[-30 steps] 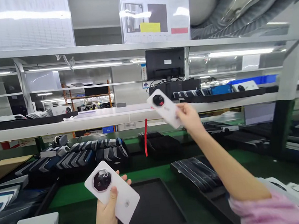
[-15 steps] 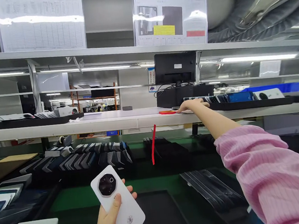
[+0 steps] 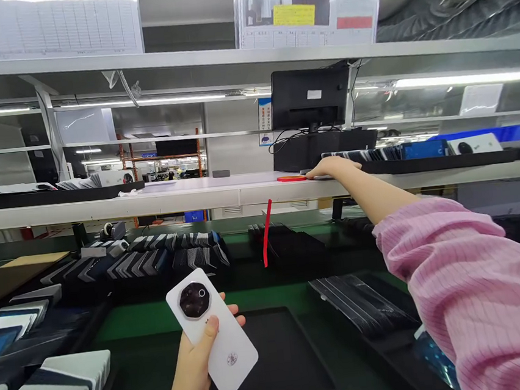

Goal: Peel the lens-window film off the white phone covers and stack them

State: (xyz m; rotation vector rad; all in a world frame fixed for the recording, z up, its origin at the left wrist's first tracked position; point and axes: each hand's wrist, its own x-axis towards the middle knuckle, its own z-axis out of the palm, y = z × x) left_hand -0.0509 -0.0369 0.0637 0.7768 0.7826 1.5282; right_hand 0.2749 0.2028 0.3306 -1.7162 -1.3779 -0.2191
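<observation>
My left hand (image 3: 192, 373) is closed round a white phone back cover (image 3: 213, 334) with a dark octagonal camera ring, held tilted low in front of me. My right hand (image 3: 331, 166) reaches far forward in a pink sleeve (image 3: 471, 285) and lies palm down, fingers stretched, on the white shelf (image 3: 196, 198). It rests beside a flat red ring (image 3: 291, 178) and the end of a black tray (image 3: 445, 162). I cannot see anything under that hand.
A black monitor (image 3: 310, 98) stands behind the shelf. Below, dark trays hold rows of upright phone parts (image 3: 156, 263); a red strip (image 3: 267, 234) hangs from the shelf edge. A black tray (image 3: 275, 353) lies before me, with stacked covers (image 3: 67, 385) at the lower left.
My right hand carried a second white cover up to the shelf and now lies flat there; that cover is out of sight. The left hand keeps its cover, shifted slightly right.
</observation>
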